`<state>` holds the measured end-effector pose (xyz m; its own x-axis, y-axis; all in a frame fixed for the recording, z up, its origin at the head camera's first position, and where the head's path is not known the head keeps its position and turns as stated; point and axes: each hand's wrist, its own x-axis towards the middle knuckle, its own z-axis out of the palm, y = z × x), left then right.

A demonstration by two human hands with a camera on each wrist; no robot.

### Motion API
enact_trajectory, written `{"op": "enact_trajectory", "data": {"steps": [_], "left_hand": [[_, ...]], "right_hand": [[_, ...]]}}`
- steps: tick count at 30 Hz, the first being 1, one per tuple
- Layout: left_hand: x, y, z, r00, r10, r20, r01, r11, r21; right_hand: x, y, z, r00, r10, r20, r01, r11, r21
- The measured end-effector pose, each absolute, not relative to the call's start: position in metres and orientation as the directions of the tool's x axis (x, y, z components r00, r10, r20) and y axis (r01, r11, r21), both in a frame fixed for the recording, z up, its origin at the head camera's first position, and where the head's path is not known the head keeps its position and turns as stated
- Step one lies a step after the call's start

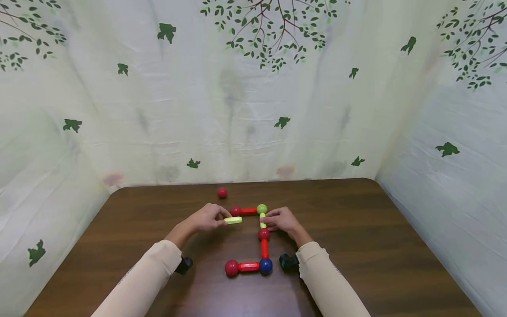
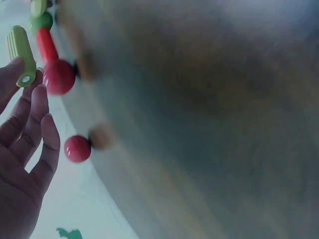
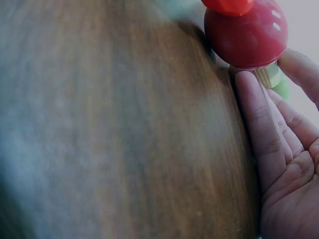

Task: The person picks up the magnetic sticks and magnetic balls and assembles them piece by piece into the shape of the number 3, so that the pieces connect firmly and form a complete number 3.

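Observation:
Between thumb and fingertips, my left hand (image 1: pixel 207 218) pinches a loose yellow-green rod (image 1: pixel 233 220); its round end shows in the left wrist view (image 2: pixel 21 55). On the table lies a chain of balls and rods. From a red ball (image 1: pixel 235 211) a red rod (image 1: pixel 249 211) runs to a green ball (image 1: pixel 262 209). Below that, my right hand (image 1: pixel 282 220) holds another yellow-green rod (image 1: pixel 262 223), which joins a middle red ball (image 1: pixel 263 234). A red rod (image 1: pixel 264 249), blue ball (image 1: pixel 266 266), red rod (image 1: pixel 249 267) and red ball (image 1: pixel 231 268) follow.
A single red ball (image 1: pixel 222 193) lies apart near the back edge of the brown wooden table (image 1: pixel 336 211). Pale curtains (image 1: pixel 245 110) with leaf patterns stand behind and at both sides. Each wrist wears a small black camera.

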<state>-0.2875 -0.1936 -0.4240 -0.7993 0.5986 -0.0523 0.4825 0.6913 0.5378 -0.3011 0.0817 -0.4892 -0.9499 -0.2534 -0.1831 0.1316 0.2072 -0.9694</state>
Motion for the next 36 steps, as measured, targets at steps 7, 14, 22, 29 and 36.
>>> {"op": "enact_trajectory", "data": {"steps": [7, 14, 22, 29, 36], "left_hand": [[-0.284, -0.177, -0.435, -0.765, 0.642, -0.04, 0.528, 0.663, 0.531], [-0.279, -0.171, -0.444, -0.744, 0.667, -0.026, 0.56, 0.645, 0.519], [-0.274, -0.171, -0.447, -0.737, 0.676, -0.013, 0.581, 0.642, 0.5], [-0.272, -0.171, -0.447, -0.733, 0.68, -0.006, 0.586, 0.636, 0.503], [-0.27, -0.161, -0.45, -0.735, 0.677, -0.037, 0.577, 0.653, 0.491]], "right_hand": [[-0.304, 0.085, -0.488, -0.95, -0.259, -0.172, 0.126, 0.185, -0.975], [-0.305, 0.083, -0.49, -0.945, -0.281, -0.169, 0.126, 0.164, -0.978], [-0.304, 0.08, -0.489, -0.947, -0.276, -0.166, 0.124, 0.163, -0.979], [-0.303, 0.077, -0.488, -0.945, -0.287, -0.155, 0.117, 0.147, -0.982], [-0.299, 0.082, -0.489, -0.954, -0.253, -0.161, 0.116, 0.182, -0.976]]}}
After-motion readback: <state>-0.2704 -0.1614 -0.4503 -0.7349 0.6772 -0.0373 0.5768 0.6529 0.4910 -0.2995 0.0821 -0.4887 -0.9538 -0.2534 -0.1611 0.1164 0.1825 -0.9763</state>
